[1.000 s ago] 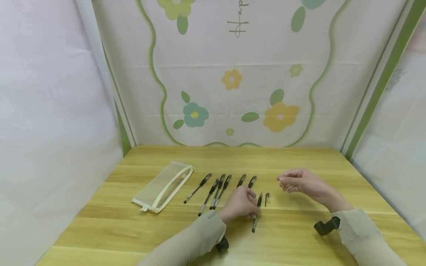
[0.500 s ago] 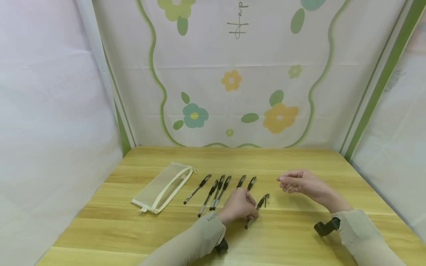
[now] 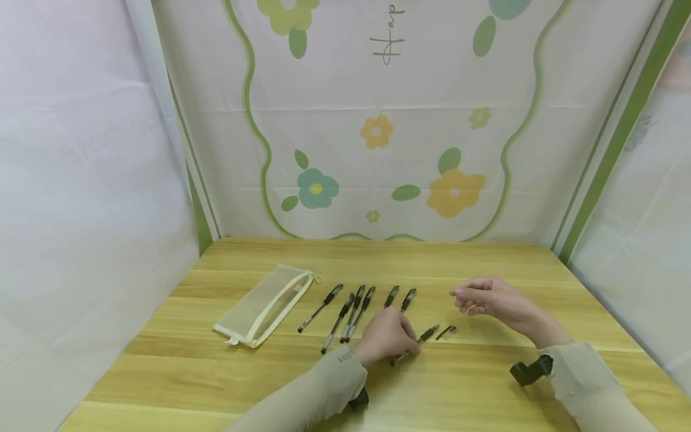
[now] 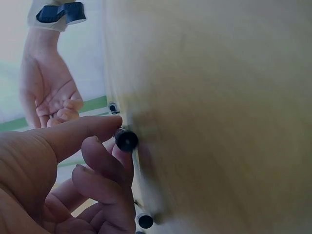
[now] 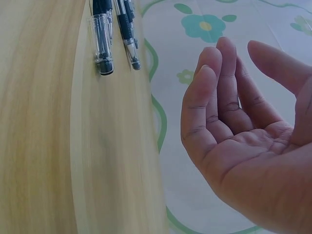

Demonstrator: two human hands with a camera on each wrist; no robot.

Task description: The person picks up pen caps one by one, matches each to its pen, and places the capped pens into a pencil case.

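The left hand (image 3: 387, 337) pinches a pen (image 3: 429, 333) between thumb and fingers, its bare tip slanting away to the right. Just beyond that tip, the cap (image 3: 445, 332) lies apart from the pen on the bench (image 3: 464, 390). The right hand (image 3: 493, 303), near the cap, has a released grip, fingers loosely bent. Six other pens (image 3: 352, 312) lie between the pale pouch (image 3: 251, 300) and the left hand, which partly hides some.
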